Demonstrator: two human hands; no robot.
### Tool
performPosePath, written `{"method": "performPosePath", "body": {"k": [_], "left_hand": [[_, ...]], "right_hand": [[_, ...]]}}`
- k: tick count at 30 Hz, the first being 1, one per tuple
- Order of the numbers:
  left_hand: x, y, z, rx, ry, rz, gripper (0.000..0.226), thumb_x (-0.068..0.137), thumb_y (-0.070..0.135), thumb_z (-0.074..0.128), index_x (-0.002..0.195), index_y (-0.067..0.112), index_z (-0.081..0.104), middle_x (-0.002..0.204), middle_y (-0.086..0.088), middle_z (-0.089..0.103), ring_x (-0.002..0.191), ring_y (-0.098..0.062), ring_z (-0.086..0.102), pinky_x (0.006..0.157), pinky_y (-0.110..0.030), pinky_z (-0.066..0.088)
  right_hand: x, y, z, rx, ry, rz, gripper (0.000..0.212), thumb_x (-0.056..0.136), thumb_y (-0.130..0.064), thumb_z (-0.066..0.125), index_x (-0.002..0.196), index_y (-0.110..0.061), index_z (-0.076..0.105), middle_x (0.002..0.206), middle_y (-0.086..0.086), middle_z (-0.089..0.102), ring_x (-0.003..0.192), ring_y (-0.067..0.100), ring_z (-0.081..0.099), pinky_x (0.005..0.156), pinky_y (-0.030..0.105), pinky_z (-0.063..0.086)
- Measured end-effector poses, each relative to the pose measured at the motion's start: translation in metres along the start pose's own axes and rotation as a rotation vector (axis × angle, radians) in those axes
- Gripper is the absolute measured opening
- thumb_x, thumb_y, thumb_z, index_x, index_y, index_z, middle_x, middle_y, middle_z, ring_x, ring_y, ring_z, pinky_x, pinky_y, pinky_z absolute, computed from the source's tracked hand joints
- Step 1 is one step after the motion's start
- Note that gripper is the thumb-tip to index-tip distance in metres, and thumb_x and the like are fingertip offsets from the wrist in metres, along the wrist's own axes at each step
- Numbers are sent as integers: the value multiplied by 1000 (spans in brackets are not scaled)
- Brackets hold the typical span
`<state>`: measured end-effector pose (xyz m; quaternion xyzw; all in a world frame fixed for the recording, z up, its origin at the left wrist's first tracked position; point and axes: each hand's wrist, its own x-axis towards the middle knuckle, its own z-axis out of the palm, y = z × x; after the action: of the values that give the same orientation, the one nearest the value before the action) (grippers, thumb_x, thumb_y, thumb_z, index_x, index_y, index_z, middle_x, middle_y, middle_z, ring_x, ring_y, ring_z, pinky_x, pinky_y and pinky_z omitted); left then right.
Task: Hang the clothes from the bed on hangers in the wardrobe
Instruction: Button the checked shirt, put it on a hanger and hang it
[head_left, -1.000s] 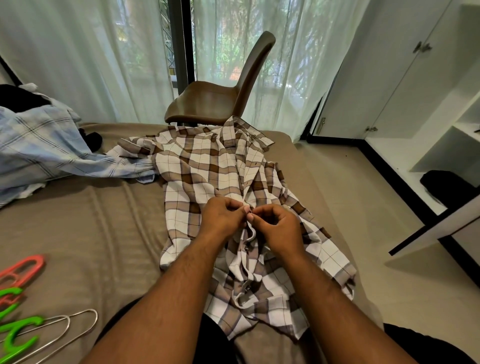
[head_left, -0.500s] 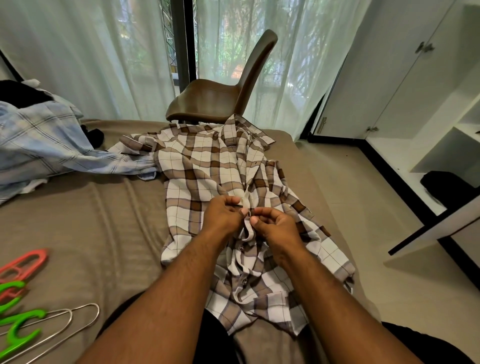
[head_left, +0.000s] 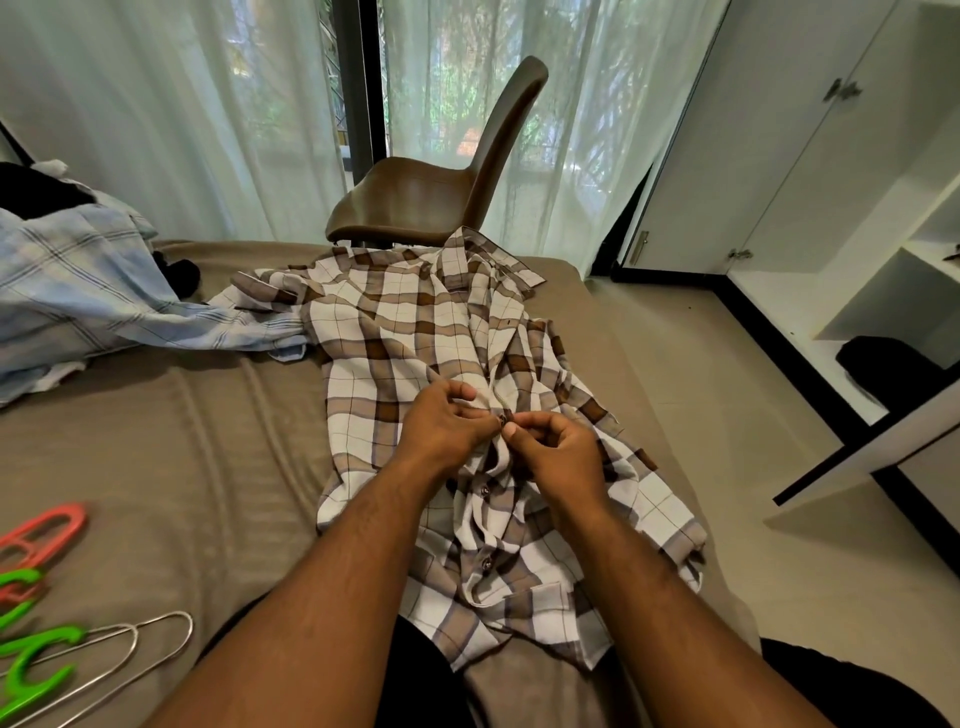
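Observation:
A brown-and-white plaid shirt (head_left: 395, 343) lies spread on the bed (head_left: 156, 467), collar toward the far edge. My left hand (head_left: 447, 423) pinches the shirt's left front edge at a button about halfway up. My right hand (head_left: 556, 449) pinches the opposite edge right beside it, fingertips almost touching the left hand's. Two buttons show lower on the placket. A light blue plaid shirt (head_left: 78, 291) is heaped at the left of the bed. Hangers lie at the bed's near left: a wire hanger (head_left: 130, 654), green plastic hangers (head_left: 36, 660) and a pink one (head_left: 47, 530).
A brown chair (head_left: 431, 202) stands past the bed's far edge in front of sheer curtains. The white wardrobe (head_left: 831, 171) is at the right, with an open door (head_left: 872, 452) sticking out over the floor and a dark item (head_left: 883, 364) on its lower shelf.
Both hands have moved up the shirt's front, away from me, from a lower button to one about halfway up. The shirt's lower part now lies flatter.

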<state>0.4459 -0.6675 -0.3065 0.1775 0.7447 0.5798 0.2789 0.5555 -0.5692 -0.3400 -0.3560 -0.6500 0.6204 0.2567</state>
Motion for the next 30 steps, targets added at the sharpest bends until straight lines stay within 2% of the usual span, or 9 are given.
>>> {"method": "performPosePath", "body": {"k": [5,9,13,16,19,21,24,27,30], "left_hand": [[-1,-1,2,32,2,2,43,77,19,86,106,19,54,94,-7,72,88,-17,72,73,-29,59],[-3,-1,1,96,-12,15,39,79,17,85,105,20,55,93,-4,71,83,-11,70,60,-17,52],[-2,-2,1,120,-32,10,35,81,14,82,104,20,55,94,-6,71,86,-15,70,65,-23,54],[-1,-1,-2,87,-73,3,33,82,9,79,104,17,55,93,-8,72,87,-19,71,73,-31,59],[-3,1,-7,45,-140,-30,29,82,5,77,96,17,55,92,-11,72,87,-22,72,69,-29,57],[-7,6,-14,56,-218,-89,25,82,3,76,91,14,56,89,-12,71,79,-22,73,65,-30,57],[-17,13,-29,234,-443,-186,12,84,4,75,84,11,65,83,-10,71,70,-17,68,61,-26,53],[-30,15,-32,534,-645,-255,8,82,12,79,80,15,71,77,-7,68,66,-15,61,62,-26,51],[-35,15,-24,775,-638,-287,18,79,22,84,91,14,74,71,0,68,56,-12,58,53,-22,49]], "right_hand": [[-5,3,-1,-2,-20,-37,18,91,-32,74,101,-17,76,88,1,78,85,19,75,74,35,63],[-4,7,-3,-66,-37,-80,17,94,-28,72,102,-14,78,86,2,79,82,21,76,75,44,64],[-3,6,-3,-127,-41,-75,12,98,-23,67,97,-20,78,84,-1,78,79,16,75,73,38,63],[0,5,-2,-85,-42,-11,13,98,-19,66,92,-16,78,83,5,78,80,27,75,75,46,63],[-2,0,-4,86,-112,134,15,98,-15,65,97,-4,76,90,17,77,86,39,73,80,50,61],[-7,-6,-11,204,-226,276,19,98,-14,62,101,1,73,94,22,76,84,36,72,78,47,61],[-23,-6,-30,177,-437,479,17,98,-12,62,103,1,71,90,17,72,73,23,68,63,34,57],[-47,3,-45,128,-635,585,10,96,-7,63,94,-3,72,81,11,67,67,17,62,63,30,54],[-60,1,-47,8,-662,568,14,95,-15,68,95,-1,73,81,14,70,66,19,65,62,30,56]]}}
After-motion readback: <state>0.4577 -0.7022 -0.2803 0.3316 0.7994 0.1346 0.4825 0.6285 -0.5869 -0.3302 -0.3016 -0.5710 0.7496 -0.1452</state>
